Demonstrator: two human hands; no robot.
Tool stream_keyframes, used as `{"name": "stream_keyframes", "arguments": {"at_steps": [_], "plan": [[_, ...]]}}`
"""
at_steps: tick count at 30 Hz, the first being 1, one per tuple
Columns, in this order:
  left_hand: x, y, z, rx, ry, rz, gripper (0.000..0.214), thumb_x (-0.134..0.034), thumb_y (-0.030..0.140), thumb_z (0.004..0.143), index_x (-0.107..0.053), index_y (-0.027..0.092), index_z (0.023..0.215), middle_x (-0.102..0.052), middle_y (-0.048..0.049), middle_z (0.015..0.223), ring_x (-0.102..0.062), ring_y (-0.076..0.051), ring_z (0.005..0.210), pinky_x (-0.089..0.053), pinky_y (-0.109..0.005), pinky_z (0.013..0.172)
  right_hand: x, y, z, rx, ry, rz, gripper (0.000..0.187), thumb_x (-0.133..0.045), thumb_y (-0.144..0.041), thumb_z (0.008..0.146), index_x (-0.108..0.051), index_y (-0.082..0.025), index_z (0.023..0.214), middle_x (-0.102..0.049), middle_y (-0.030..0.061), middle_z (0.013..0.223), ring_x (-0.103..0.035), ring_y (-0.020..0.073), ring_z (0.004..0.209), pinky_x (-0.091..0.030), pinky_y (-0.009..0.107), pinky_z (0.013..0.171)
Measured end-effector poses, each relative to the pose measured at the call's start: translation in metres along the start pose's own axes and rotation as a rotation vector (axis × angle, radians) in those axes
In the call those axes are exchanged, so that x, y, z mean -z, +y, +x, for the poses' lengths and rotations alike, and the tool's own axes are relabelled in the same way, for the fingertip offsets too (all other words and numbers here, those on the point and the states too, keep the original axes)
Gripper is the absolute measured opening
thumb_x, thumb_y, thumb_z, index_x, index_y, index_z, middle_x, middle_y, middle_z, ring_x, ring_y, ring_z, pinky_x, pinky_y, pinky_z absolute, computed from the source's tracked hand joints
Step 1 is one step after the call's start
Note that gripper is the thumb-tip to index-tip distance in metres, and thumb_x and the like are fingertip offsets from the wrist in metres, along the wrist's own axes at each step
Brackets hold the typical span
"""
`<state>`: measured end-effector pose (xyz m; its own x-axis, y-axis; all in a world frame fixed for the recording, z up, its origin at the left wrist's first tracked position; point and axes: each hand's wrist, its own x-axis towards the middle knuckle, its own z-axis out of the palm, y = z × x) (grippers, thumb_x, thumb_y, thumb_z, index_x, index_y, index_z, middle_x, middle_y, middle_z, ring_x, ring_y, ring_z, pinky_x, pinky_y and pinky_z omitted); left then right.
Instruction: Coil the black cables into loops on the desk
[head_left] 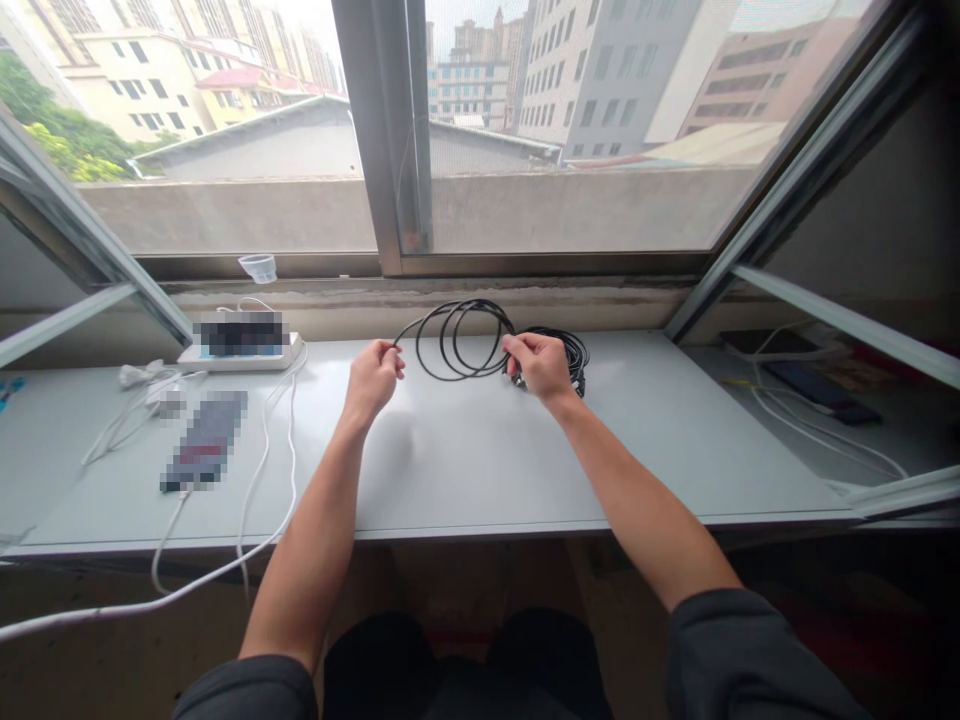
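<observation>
A black cable (pixel 457 340) hangs in several round loops just above the grey sill-top table (pixel 465 460), in front of the window. My right hand (pixel 537 364) is closed on the loops at their right side, where more of the cable lies bunched behind it. My left hand (pixel 373 378) pinches the cable's free run at the left, fingers closed on it. Both forearms reach forward from my lap.
A white power strip (pixel 241 352) with white cords (pixel 266 470) lies at the back left, a phone (pixel 202 440) in front of it. A small clear cup (pixel 259 267) stands on the window ledge. A dark phone (pixel 821 392) with white cables lies at the right.
</observation>
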<state>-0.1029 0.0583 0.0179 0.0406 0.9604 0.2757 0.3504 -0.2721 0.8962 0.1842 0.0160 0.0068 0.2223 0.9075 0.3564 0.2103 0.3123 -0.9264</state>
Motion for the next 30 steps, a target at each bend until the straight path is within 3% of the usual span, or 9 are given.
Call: {"name": "stream_keyframes", "arguments": {"at_steps": [3, 6, 10, 14, 17, 20, 26, 28, 30], "plan": [[0.005, -0.004, 0.004, 0.117, 0.02, -0.068, 0.019, -0.052, 0.034, 0.095, -0.06, 0.018, 0.094, -0.072, -0.0057, 0.08, -0.07, -0.017, 0.065, -0.047, -0.028, 0.061, 0.004, 0.009, 0.008, -0.064, 0.156, 0.059, 0.041, -0.069, -0.058, 0.086, -0.066, -0.022, 0.069, -0.057, 0.0015, 0.058, -0.046, 0.0148, 0.052, -0.038, 0.03, 0.049], [0.0, -0.003, 0.0, 0.192, -0.147, -0.143, 0.037, -0.052, 0.051, 0.098, -0.062, 0.016, 0.09, -0.076, -0.0112, 0.086, -0.075, -0.022, 0.074, -0.05, -0.029, 0.062, -0.001, 0.018, 0.009, -0.018, 0.147, 0.007, 0.042, -0.073, -0.059, 0.083, -0.062, -0.023, 0.064, -0.061, 0.0054, 0.079, -0.059, 0.0196, 0.077, -0.052, 0.031, 0.064], [-0.011, 0.001, -0.009, 0.212, -0.196, -0.159, 0.052, -0.07, 0.068, 0.084, -0.062, 0.017, 0.085, -0.077, -0.0144, 0.093, -0.077, -0.025, 0.084, -0.056, -0.031, 0.067, -0.013, 0.018, 0.002, 0.009, 0.084, 0.019, 0.045, -0.073, -0.06, 0.082, -0.06, -0.022, 0.063, -0.063, 0.0117, 0.122, -0.06, 0.0257, 0.113, -0.056, 0.031, 0.072], [-0.023, 0.0, -0.013, 0.237, -0.212, -0.158, 0.052, -0.089, 0.058, 0.071, -0.057, 0.019, 0.083, -0.075, -0.0111, 0.081, -0.075, -0.023, 0.076, -0.054, -0.031, 0.064, -0.018, 0.009, -0.005, -0.113, -0.032, 0.169, 0.044, -0.073, -0.058, 0.082, -0.057, -0.021, 0.065, -0.067, 0.0093, 0.123, -0.061, 0.017, 0.079, -0.044, 0.025, 0.048], [-0.033, 0.002, -0.014, 0.185, -0.162, -0.254, 0.059, -0.093, 0.049, 0.069, -0.054, 0.019, 0.102, -0.076, -0.0095, 0.091, -0.074, -0.02, 0.08, -0.057, -0.031, 0.07, -0.021, 0.004, -0.008, -0.126, -0.094, 0.218, 0.039, -0.074, -0.054, 0.081, -0.059, -0.02, 0.069, -0.066, 0.0086, 0.13, -0.057, 0.0126, 0.068, -0.038, 0.025, 0.042], [-0.041, 0.009, -0.015, 0.172, -0.139, -0.401, 0.075, -0.091, 0.047, 0.072, -0.044, 0.02, 0.124, -0.076, -0.0078, 0.095, -0.075, -0.021, 0.085, -0.058, -0.034, 0.075, -0.027, 0.002, -0.013, -0.079, -0.109, 0.212, 0.038, -0.074, -0.053, 0.082, -0.057, -0.021, 0.07, -0.069, 0.0078, 0.122, -0.057, 0.0126, 0.069, -0.038, 0.024, 0.045], [-0.037, 0.022, -0.016, 0.245, -0.121, -0.7, 0.059, -0.063, 0.068, 0.087, -0.049, 0.02, 0.117, -0.07, -0.0055, 0.093, -0.075, -0.02, 0.078, -0.059, -0.035, 0.076, -0.035, 0.008, -0.017, -0.163, -0.153, 0.189, 0.044, -0.071, -0.062, 0.085, -0.054, -0.023, 0.076, -0.069, 0.0066, 0.094, -0.06, 0.0156, 0.068, -0.043, 0.025, 0.048], [-0.037, 0.022, -0.016, 0.234, -0.096, -0.692, 0.055, -0.064, 0.065, 0.087, -0.05, 0.02, 0.115, -0.065, -0.0015, 0.087, -0.07, -0.015, 0.067, -0.059, -0.032, 0.074, -0.037, 0.013, -0.017, -0.17, -0.121, 0.254, 0.037, -0.074, -0.055, 0.084, -0.056, -0.024, 0.092, -0.069, 0.0067, 0.107, -0.067, 0.0172, 0.078, -0.052, 0.026, 0.057], [-0.04, 0.018, -0.017, 0.189, -0.057, -0.592, 0.045, -0.073, 0.051, 0.085, -0.051, 0.021, 0.111, -0.056, 0.005, 0.076, -0.058, -0.009, 0.054, -0.058, -0.029, 0.07, -0.04, 0.017, -0.016, -0.142, -0.106, 0.331, 0.049, -0.079, -0.043, 0.079, -0.054, -0.029, 0.118, -0.063, 0.0066, 0.126, -0.07, 0.018, 0.089, -0.059, 0.031, 0.071]]}}
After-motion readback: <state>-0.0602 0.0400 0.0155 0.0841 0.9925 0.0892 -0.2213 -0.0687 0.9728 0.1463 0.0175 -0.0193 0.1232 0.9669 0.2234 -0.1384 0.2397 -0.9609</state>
